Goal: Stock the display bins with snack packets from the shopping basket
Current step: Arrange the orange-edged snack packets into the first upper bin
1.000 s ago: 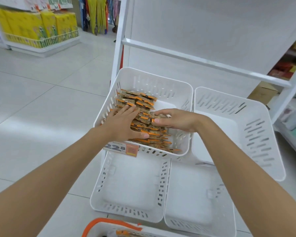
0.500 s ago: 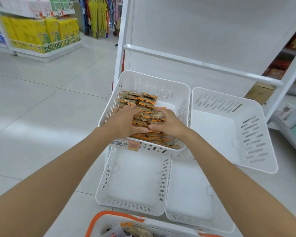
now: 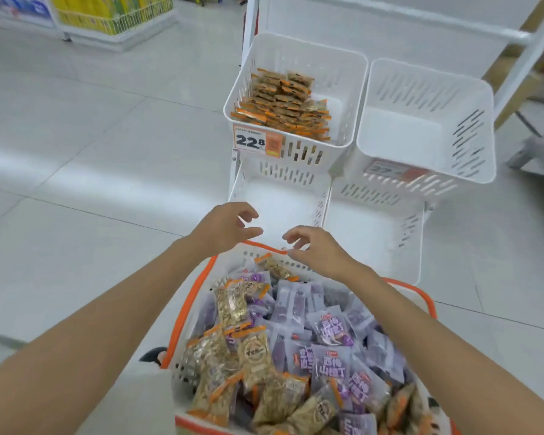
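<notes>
Head view is looking down on two hands hovering at the far rim of the shopping basket (image 3: 187, 304), which is sitting on the tiled floor (image 3: 91, 189). The left hand (image 3: 223, 227) is hanging just past the rim's left corner, its grip apart, the fingers curling loosely around nothing. The right hand (image 3: 321, 252) is hovering beside it, near but not touching, its grip likewise apart and holding nothing.

Snack packets are filling the basket: purple packets (image 3: 330, 332) are lying toward the right and tan packets (image 3: 255, 356) with orange edges toward the left (a few are mixing along the middle).

Beyond the hands, white bins are standing in two tiers. The upper left bin (image 3: 343, 67) is holding a stack of orange-edged packets (image 3: 280, 105) banked toward its left and front walls, and is carrying a price label (image 3: 250, 141) on its front. The upper right bin (image 3: 427, 89) is sitting just beside it, while the lower left bin (image 3: 280, 208) and lower right bin (image 3: 371, 233) are lying below, nearest the basket.
</notes>
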The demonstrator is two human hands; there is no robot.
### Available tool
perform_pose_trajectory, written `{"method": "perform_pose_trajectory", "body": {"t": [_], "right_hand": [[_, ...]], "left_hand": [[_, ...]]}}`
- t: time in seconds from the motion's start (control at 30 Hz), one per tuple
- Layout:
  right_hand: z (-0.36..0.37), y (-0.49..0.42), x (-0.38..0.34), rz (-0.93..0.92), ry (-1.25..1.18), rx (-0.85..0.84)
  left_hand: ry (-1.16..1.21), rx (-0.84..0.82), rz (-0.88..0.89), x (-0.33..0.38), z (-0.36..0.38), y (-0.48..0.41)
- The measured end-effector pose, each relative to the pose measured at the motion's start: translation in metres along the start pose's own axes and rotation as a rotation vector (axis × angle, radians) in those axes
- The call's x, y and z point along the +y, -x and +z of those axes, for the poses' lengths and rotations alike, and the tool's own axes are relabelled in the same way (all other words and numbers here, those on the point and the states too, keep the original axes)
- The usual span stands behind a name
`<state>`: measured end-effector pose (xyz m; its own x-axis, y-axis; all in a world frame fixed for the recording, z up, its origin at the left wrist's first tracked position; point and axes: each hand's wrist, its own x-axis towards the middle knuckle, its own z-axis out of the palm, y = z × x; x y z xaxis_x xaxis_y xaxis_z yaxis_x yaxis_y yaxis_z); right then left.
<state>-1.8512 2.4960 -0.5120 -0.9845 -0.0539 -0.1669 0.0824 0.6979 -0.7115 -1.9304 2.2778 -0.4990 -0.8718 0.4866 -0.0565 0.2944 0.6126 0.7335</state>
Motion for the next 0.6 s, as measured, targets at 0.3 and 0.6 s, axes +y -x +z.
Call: {"method": "perform_pose_trajectory", "body": {"t": [0.3,0.6], "right_hand": [[0.144,-0.004,0.000,0.068,0.167,-0.163],[0.087,0.019,-0.037,-0.274,-0.155,-0.049]], "left_hand": [[-0.032,0.021,-0.202,-0.063,0.003,0.090],[1.027,-0.274,-0.634,-0.039,0.009,0.089]]}}
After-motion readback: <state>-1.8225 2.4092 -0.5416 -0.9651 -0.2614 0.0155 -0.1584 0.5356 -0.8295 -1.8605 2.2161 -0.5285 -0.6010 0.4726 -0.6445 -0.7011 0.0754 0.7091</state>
